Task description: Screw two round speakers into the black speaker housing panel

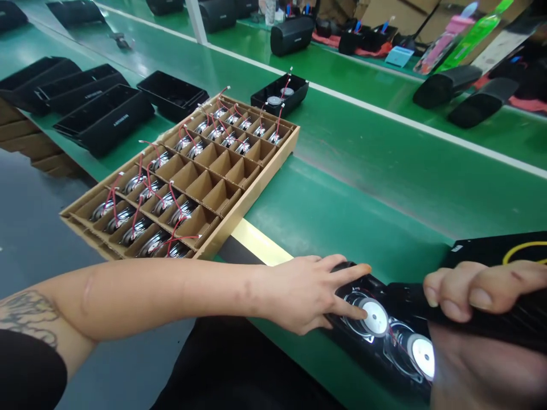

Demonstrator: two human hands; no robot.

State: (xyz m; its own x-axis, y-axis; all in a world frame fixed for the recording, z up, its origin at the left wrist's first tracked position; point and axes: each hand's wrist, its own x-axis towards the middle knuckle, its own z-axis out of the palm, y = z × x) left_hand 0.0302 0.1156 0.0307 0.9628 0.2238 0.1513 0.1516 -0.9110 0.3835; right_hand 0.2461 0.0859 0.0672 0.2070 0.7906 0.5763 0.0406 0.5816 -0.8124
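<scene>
My left hand (311, 293) reaches in from the left with its fingers spread over the left end of a black speaker housing (354, 356). One fingertip lies at a round silver speaker driver (374, 316) inside it. A second driver (422, 354) sits beside the first, partly covered at the right. My right hand (478, 290) is at the right edge, its fingers curled over the edge of a black part (408, 293) above the housing. The lower part of that hand is blurred and cut off by the frame.
A divided cardboard tray (256, 196) of wired drivers stands at the centre left. Black housings (115, 119) lie behind it at the left, and another housing (299, 97) holds two drivers. Bottles (474, 34) and more housings stand across the white line. A yellow cable (523, 245) curves at the right.
</scene>
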